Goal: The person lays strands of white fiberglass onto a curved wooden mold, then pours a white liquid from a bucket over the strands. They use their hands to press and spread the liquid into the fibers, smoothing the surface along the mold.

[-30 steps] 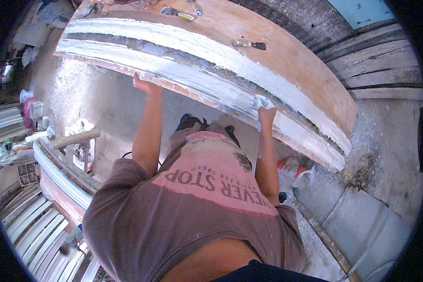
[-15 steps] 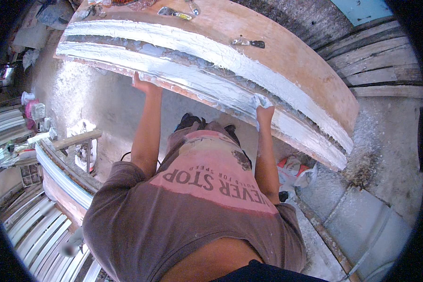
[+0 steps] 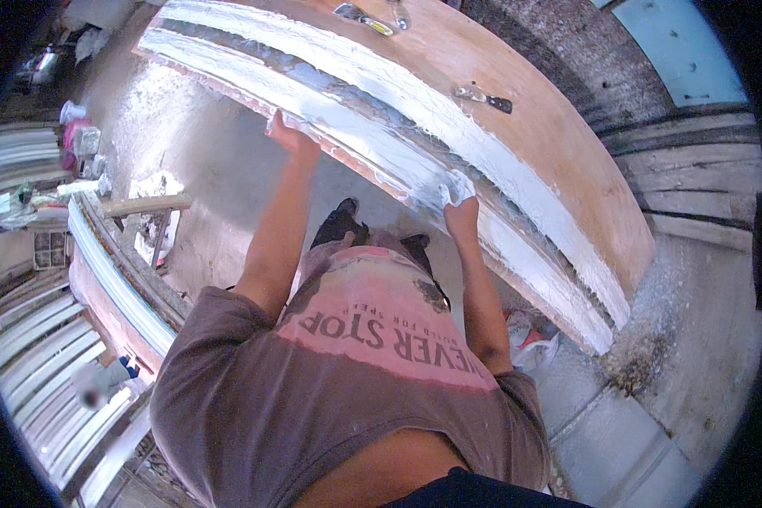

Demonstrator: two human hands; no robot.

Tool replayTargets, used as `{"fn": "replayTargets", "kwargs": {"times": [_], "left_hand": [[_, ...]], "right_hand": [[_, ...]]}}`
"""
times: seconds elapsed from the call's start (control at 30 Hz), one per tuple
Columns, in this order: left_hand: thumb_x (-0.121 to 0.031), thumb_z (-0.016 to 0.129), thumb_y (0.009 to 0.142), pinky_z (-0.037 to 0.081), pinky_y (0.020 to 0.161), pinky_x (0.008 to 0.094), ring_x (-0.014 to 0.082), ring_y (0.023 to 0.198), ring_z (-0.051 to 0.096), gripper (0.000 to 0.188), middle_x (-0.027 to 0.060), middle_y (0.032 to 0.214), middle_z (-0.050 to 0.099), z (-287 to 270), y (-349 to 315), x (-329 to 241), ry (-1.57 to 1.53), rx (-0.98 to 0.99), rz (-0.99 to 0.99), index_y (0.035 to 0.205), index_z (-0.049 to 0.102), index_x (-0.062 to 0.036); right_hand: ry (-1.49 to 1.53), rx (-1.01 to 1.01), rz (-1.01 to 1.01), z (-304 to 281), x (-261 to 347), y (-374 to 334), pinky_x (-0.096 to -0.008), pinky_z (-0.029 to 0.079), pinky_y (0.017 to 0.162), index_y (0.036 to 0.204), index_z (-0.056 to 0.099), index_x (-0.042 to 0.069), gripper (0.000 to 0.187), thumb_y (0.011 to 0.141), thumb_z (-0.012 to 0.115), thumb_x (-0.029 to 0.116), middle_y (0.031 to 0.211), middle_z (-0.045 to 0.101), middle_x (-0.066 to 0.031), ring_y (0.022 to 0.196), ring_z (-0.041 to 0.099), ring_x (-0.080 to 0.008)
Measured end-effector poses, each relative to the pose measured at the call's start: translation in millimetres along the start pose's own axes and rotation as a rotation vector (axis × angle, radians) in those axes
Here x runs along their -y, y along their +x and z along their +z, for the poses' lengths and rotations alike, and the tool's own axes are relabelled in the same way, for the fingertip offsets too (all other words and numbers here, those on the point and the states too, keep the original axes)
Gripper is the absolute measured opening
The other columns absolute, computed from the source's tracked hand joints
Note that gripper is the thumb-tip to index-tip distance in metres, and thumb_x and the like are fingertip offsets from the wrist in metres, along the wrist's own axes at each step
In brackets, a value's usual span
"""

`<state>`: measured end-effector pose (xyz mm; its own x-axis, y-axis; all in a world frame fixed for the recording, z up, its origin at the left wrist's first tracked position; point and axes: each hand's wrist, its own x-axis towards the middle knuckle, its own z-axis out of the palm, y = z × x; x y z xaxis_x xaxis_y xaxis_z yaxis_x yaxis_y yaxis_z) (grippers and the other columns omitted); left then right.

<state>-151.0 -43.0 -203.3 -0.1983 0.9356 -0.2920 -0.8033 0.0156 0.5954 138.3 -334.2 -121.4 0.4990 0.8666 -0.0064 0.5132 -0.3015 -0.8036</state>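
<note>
Two long curved strips of white, fibrous plaster run along a brown board, the near strip (image 3: 364, 146) beside its front edge and the far strip (image 3: 415, 95) behind it. My right hand (image 3: 461, 213) is closed round a wet white cloth (image 3: 457, 186), pressed against the near strip right of the middle. Further left, my left hand (image 3: 295, 140) grips the front edge of the brown board (image 3: 559, 152); some of its fingers are hidden there. A dark grey groove (image 3: 313, 78) separates the strips.
A plaster-smeared putty knife (image 3: 485, 99) lies on the board, with another scraper (image 3: 364, 19) farther back. To the left stands a curved bench (image 3: 127, 279) beside stacked white strips (image 3: 42, 339). A red and white bag (image 3: 529, 334) sits on the floor at right.
The view has turned, so the board slopes more steeply down to the right. My right hand and the cloth have slid left along the near strip; my left hand stays at the edge.
</note>
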Motion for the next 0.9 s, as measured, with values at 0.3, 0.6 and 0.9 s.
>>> {"fn": "replayTargets", "kwargs": {"times": [0.3,0.6,0.9], "left_hand": [[-0.034,0.050,0.086,0.031,0.107,0.0472,0.0319,0.128,0.037,0.058,0.0127,0.140,0.037,26,-5,-26,-0.178,-0.050,0.048,0.136,0.037,-0.0082],[-0.047,0.049,0.086,0.013,0.115,0.0431,0.0278,0.142,0.018,0.071,0.0086,0.154,0.021,-24,82,-92,0.194,-0.428,0.142,0.145,0.030,-0.0128],[-0.048,0.048,0.091,0.012,0.113,0.0529,0.0242,0.146,0.005,0.074,0.0065,0.158,0.009,-9,61,-91,-0.018,-0.352,0.001,0.150,0.019,-0.0146]], "right_hand": [[-0.715,0.674,-0.398,57,18,27,-0.0463,0.049,0.073,0.073,0.064,-0.004,0.031,0.073,0.063,0.027,0.082,0.062,-0.0238,0.078,0.061,-0.0383],[-0.991,0.906,-0.726,148,126,110,-0.0417,0.051,0.066,0.068,0.069,0.003,0.026,0.070,0.058,0.026,0.078,0.067,-0.0179,0.075,0.066,-0.0300],[-0.982,0.769,-0.917,278,192,185,-0.0411,0.052,0.070,0.097,0.069,0.001,0.035,0.071,0.057,0.021,0.079,0.069,-0.0156,0.080,0.068,-0.0287]]}}
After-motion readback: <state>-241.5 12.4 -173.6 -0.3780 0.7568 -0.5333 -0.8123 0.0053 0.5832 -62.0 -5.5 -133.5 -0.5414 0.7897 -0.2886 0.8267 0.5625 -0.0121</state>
